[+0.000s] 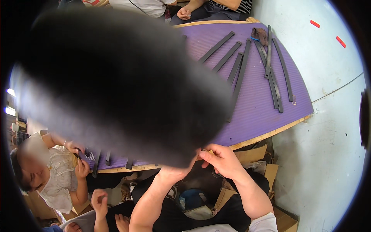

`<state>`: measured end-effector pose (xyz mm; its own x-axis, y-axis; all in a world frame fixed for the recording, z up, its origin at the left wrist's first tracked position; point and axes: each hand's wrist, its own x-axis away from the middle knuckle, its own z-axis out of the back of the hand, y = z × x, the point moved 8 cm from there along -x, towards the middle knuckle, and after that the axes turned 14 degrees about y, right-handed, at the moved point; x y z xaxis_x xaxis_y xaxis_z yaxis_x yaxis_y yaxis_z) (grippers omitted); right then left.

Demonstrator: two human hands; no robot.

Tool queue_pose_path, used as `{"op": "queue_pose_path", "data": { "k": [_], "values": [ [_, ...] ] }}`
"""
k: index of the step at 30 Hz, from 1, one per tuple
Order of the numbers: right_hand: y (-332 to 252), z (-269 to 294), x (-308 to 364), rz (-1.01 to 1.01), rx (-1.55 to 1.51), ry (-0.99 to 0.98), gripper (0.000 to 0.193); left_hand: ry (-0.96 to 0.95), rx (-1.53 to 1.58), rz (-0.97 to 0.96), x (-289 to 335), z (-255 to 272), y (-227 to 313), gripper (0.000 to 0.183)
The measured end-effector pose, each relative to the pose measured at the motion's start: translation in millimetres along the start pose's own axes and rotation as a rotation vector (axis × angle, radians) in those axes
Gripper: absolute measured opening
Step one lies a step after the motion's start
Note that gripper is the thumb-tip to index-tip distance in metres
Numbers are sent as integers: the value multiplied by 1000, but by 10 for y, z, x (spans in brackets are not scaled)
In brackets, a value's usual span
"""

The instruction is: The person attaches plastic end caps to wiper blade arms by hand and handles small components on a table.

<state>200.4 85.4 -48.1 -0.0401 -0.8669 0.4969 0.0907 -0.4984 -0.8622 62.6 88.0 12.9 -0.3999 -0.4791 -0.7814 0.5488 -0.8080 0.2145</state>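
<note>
A large, blurred black shape (127,85) very close to the camera covers much of the left and middle; I cannot tell what it is. My right hand (222,160) is at the near edge of the table, thumb and fingers pinched together. Whatever it holds is too small or hidden to name. Close beside it is my left hand (178,172), most of its fingers hidden by the black shape. Beyond my hands, long flat black bars (240,75) lie on a purple ribbed mat (255,120). One bar pair (267,75) crosses at a joint.
A brown glove (260,36) lies at the mat's far right. Cardboard (251,154) and a blue-and-white bundle (193,199) are below the wooden table edge. At left, a co-worker (58,174) handles a dark piece; another person's hand (99,201) is nearer. More people sit across.
</note>
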Motion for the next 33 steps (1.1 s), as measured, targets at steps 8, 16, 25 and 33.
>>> {"op": "queue_pose_path", "data": {
  "k": [8, 16, 25, 33],
  "values": [
    [-89, 74, -32, 57, -27, -36, 29, 14, 68, 83, -81, -48, -128, 38],
    [-102, -217, -28, 15, -132, -54, 28, -60, 382, 491, -74, 202, -331, 30],
    [-125, -104, 143, 105, -58, 9, 24, -158, 588, 1000, 258, -334, -367, 46],
    [-33, -217, 67, -33, -237, 78, 24, -158, 954, 1357, 453, -607, -383, 53]
  ]
}}
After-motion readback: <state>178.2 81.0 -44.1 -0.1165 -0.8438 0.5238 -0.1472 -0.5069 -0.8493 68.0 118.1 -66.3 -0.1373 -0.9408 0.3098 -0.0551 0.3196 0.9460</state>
